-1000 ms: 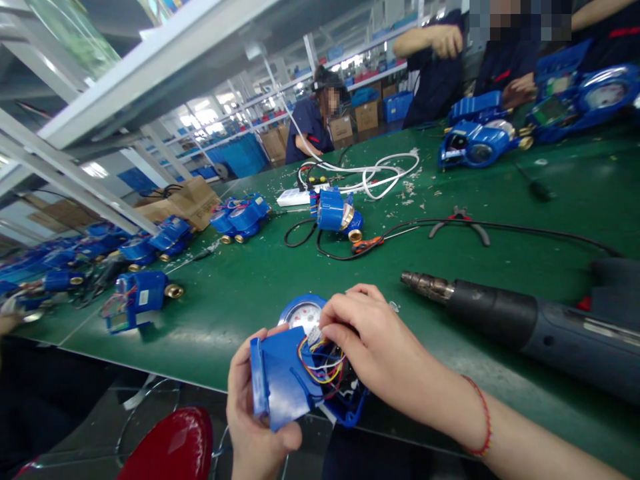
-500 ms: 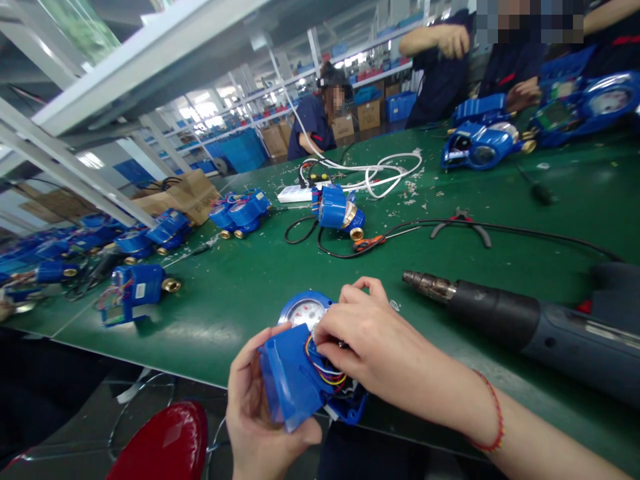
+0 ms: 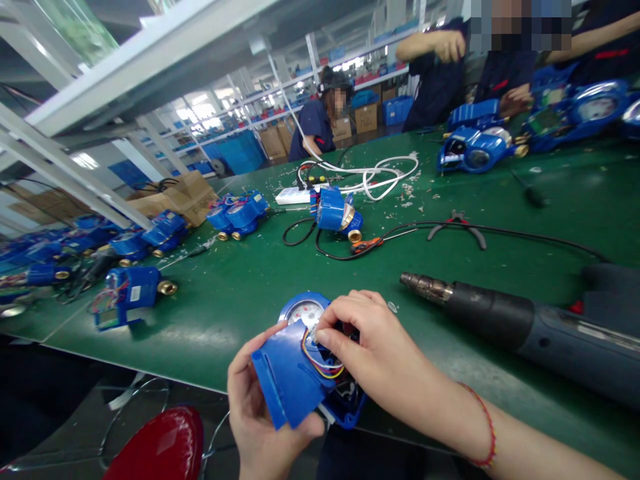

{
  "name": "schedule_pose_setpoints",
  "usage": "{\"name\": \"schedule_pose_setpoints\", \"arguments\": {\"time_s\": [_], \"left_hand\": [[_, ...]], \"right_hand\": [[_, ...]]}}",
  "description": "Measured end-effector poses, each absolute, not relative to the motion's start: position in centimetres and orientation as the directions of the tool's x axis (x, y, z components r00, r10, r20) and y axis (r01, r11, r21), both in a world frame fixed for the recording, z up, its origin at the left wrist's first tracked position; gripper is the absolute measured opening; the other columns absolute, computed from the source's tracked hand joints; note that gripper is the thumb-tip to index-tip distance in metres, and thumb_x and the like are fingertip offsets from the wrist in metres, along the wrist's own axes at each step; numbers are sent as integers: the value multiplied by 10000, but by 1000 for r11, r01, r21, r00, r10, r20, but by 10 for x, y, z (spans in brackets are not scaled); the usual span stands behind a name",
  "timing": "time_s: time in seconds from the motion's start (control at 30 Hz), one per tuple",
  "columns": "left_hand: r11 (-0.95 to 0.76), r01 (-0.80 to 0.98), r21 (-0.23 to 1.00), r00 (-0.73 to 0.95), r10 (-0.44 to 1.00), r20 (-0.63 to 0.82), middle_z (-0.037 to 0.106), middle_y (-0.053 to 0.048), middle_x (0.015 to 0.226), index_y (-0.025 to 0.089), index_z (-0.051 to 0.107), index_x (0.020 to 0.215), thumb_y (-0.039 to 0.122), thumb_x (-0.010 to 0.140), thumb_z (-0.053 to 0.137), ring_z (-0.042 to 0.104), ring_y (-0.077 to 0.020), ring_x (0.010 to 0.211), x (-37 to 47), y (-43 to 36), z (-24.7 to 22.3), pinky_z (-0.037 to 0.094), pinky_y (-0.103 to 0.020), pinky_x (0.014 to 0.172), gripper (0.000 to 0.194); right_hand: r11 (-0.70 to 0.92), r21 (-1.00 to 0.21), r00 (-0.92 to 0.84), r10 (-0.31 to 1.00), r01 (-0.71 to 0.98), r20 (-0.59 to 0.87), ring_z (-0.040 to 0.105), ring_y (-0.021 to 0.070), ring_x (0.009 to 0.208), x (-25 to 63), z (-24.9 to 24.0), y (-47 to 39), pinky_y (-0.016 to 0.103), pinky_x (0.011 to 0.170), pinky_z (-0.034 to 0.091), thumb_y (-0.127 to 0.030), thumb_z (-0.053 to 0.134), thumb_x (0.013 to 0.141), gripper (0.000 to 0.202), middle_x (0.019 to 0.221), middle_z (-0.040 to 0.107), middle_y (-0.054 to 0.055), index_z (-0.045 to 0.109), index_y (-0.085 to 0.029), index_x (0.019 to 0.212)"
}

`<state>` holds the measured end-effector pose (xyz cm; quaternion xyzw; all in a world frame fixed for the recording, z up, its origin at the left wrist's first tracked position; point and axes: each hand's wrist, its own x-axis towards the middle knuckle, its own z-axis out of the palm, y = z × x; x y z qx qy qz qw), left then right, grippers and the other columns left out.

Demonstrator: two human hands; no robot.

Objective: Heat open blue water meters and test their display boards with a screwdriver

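Observation:
At the near edge of the green bench lies a blue water meter (image 3: 345, 413) with a round, white-faced dial (image 3: 304, 312). My left hand (image 3: 263, 420) is closed around its flat blue cover (image 3: 290, 377), holding it tilted up beside the dial. Thin coloured wires (image 3: 325, 370), yellow, red and white among them, curve out by the cover over the open housing. Above them my right hand (image 3: 380, 347) has thumb and forefinger pinched close to the wires' upper end. What lies between those fingertips is too small to make out.
A heat gun (image 3: 480, 313) lies on the right, its nozzle toward my right hand. Beyond are cutting pliers (image 3: 457, 227), an orange-handled screwdriver (image 3: 367, 245), cables and a white power strip (image 3: 295, 195). More meters (image 3: 133, 290) stand left. Co-workers (image 3: 313, 127) are across the bench.
My right hand's fingers have shifted slightly, showing more of the dial and the open housing. The cover in my left hand has turned a little. The view has moved slightly.

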<state>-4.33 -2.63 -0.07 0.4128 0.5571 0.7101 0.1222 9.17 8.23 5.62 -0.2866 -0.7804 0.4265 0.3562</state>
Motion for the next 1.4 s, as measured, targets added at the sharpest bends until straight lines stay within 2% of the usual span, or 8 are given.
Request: {"name": "schedule_pose_setpoints", "arguments": {"time_s": [0.2, 0.33, 0.43, 0.6, 0.87, 1.1, 1.27, 1.4], "left_hand": [[-364, 334, 869, -597, 632, 494, 684, -75, 1190, 255, 597, 1223, 546, 432, 933, 700, -250, 995, -46, -28, -3, 601, -282, 790, 907], [-377, 353, 856, -586, 625, 516, 692, -70, 1190, 267, 592, 1231, 542, 453, 927, 703, -252, 1003, -44, -27, -2, 603, -298, 811, 890], [-395, 421, 817, -564, 591, 576, 705, -63, 1174, 268, 594, 1230, 544, 457, 923, 708, -245, 1012, -41, -25, 1, 596, -290, 831, 884], [-411, 582, 702, -477, 526, 704, 718, -71, 1152, 223, 599, 1227, 543, 493, 912, 708, -228, 1029, -39, -24, 6, 578, -266, 880, 860], [-444, 613, 654, -416, 522, 745, 713, -62, 1171, 207, 590, 1259, 511, 520, 915, 701, -192, 1061, -39, -23, 8, 545, -198, 918, 862], [-380, 612, 694, -417, 591, 691, 703, -86, 1190, 221, 569, 1277, 521, 526, 909, 698, -228, 1063, -40, -26, 11, 567, -247, 897, 878], [-365, 616, 698, -427, 591, 685, 704, -87, 1167, 225, 567, 1279, 544, 537, 897, 704, -242, 1038, -41, -28, 9, 581, -277, 882, 872], [-373, 579, 725, -444, 601, 664, 696, -84, 1181, 236, 564, 1283, 520, 559, 897, 694, -237, 1060, -43, -27, 8, 579, -281, 893, 847]], "right_hand": [[382, -919, -530, 801, 96, 277, 504, 121, 685, 96, 55, 92, 280, 704, 324, 8, 582, 852, 220, 664, 583, -33, 585, -150, 699], [686, -723, -595, 614, 78, 519, 479, 170, 846, 103, 59, 80, 338, 809, 314, -143, 618, 912, 123, 826, 611, 2, 594, -156, 792], [753, -639, -673, 556, 158, 488, 457, 198, 897, 105, 63, 69, 379, 842, 280, -247, 715, 866, 157, 915, 593, 6, 583, -174, 822], [774, -601, -668, 555, 198, 496, 452, 200, 885, 102, 60, 66, 364, 800, 282, -161, 670, 892, 131, 921, 573, 7, 560, -172, 821], [924, -313, -591, 381, 220, 711, 449, 200, 751, 97, 53, 69, 344, 712, 325, -104, 503, 946, 144, 815, 539, 45, 532, -134, 808], [898, -390, -549, 433, 202, 715, 443, 190, 720, 95, 47, 66, 325, 669, 308, -124, 427, 992, 192, 802, 533, 37, 523, -143, 827], [833, -528, -613, 506, 165, 607, 462, 188, 766, 107, 54, 67, 330, 692, 330, -92, 550, 927, 91, 859, 567, 16, 539, -159, 866], [761, -609, -706, 557, 224, 436, 481, 219, 887, 116, 61, 69, 353, 749, 358, -235, 716, 858, 144, 967, 585, 19, 584, -179, 845]]}}
